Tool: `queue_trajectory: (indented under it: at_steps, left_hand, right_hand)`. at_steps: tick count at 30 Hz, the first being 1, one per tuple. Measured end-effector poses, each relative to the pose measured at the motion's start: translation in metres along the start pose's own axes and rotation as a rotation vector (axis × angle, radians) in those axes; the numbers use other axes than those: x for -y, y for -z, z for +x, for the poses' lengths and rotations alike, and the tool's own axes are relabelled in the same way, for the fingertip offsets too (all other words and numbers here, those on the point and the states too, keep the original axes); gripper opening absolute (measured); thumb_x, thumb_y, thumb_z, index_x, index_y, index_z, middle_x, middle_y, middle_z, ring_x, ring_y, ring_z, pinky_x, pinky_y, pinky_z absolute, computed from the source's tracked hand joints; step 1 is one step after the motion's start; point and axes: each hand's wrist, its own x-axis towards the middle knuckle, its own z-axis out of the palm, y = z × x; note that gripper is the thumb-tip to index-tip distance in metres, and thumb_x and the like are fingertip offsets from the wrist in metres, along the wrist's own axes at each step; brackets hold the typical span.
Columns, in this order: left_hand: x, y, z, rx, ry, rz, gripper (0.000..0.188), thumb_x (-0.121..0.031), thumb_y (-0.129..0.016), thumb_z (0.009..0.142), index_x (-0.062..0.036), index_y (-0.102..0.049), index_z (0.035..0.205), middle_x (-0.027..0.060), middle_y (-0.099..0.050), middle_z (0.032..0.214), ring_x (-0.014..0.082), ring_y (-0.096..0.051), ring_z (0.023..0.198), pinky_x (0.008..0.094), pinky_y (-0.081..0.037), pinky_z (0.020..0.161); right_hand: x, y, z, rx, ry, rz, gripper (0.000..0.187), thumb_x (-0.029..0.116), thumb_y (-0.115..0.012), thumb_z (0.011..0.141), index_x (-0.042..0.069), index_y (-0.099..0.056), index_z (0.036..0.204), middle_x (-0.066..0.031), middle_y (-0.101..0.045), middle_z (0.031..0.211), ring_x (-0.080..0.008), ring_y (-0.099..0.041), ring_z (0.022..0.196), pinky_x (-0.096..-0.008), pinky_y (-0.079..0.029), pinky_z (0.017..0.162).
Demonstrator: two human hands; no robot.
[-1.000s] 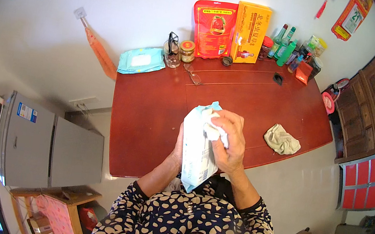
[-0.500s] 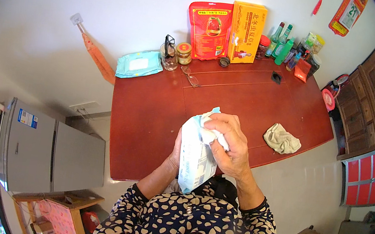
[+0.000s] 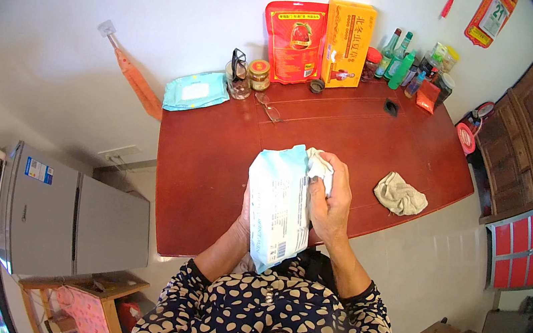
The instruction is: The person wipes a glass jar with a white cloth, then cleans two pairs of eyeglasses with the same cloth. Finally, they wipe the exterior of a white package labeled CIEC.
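Observation:
A white and pale blue pack of wet wipes (image 3: pixel 276 211) is held up in front of me, above the near edge of the red-brown table (image 3: pixel 204 178). My left hand (image 3: pixel 246 212) grips the pack from its left side, most of its fingers hidden behind it. In my right hand (image 3: pixel 334 201) is a crumpled white cloth (image 3: pixel 319 168), bunched between thumb and fingers against the pack's right edge. Another crumpled grey-white cloth (image 3: pixel 400 195) lies on the table to the right.
Along the table's back stand a light blue wipes pack (image 3: pixel 197 91), a glass holding dark eyeglasses (image 3: pixel 239 75), a jar (image 3: pixel 259 75), a red bag (image 3: pixel 294 42), a yellow box (image 3: pixel 348 46) and several bottles (image 3: pixel 398 57). Eyeglasses (image 3: pixel 268 107) lie before them. A grey fridge (image 3: pixel 112 222) stands left.
The pack has turned so its broad printed face shows more. My right hand has slid with the white cloth from the pack's top end to its right edge.

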Motion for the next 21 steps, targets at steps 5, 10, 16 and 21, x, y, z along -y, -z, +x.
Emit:
queue_trajectory:
  at_steps: [5, 10, 16, 21]
  left_hand:
    - [-0.002, 0.004, 0.006, -0.02, -0.093, 0.011, 0.064, -0.053, -0.045, 0.092, -0.0085, -0.044, 0.137, 0.0172, -0.056, 0.128, 0.028, -0.062, 0.106, 0.0395, -0.056, 0.084]
    - [0.0, 0.001, 0.003, 0.158, -0.036, -0.031, 0.065, -0.045, -0.058, 0.089, -0.013, -0.038, 0.142, 0.0184, -0.046, 0.137, 0.0301, -0.055, 0.115, 0.0426, -0.055, 0.086]
    - [0.003, 0.011, 0.002, 0.295, -0.003, -0.159, 0.062, -0.048, -0.054, 0.09, -0.0057, -0.045, 0.136, 0.0187, -0.052, 0.132, 0.0287, -0.057, 0.113, 0.0429, -0.053, 0.089]
    - [0.008, 0.0, -0.006, 0.139, 0.03, -0.18, 0.066, -0.056, -0.051, 0.088, -0.0075, -0.049, 0.133, 0.0185, -0.05, 0.134, 0.0328, -0.054, 0.117, 0.0481, -0.051, 0.091]
  right_hand:
    - [0.001, 0.003, -0.01, 0.201, -0.384, 0.357, 0.031, 0.009, -0.05, 0.092, -0.004, -0.051, 0.12, -0.0109, -0.059, 0.1, -0.0131, -0.057, 0.085, -0.0261, -0.047, 0.069]
    - [-0.012, 0.028, -0.02, 0.528, -0.214, 0.1, 0.031, 0.01, -0.053, 0.089, -0.002, -0.055, 0.117, -0.0118, -0.06, 0.099, -0.0167, -0.057, 0.09, -0.0307, -0.047, 0.077]
    - [0.002, 0.013, -0.012, 0.324, -0.47, 0.38, 0.033, 0.015, -0.052, 0.093, -0.002, -0.051, 0.121, -0.013, -0.059, 0.103, -0.018, -0.057, 0.092, -0.0303, -0.047, 0.078]
    - [-0.005, 0.006, -0.028, 0.32, -0.331, 0.262, 0.035, 0.014, -0.051, 0.093, -0.004, -0.048, 0.122, -0.0167, -0.056, 0.108, -0.021, -0.056, 0.094, -0.0337, -0.046, 0.079]
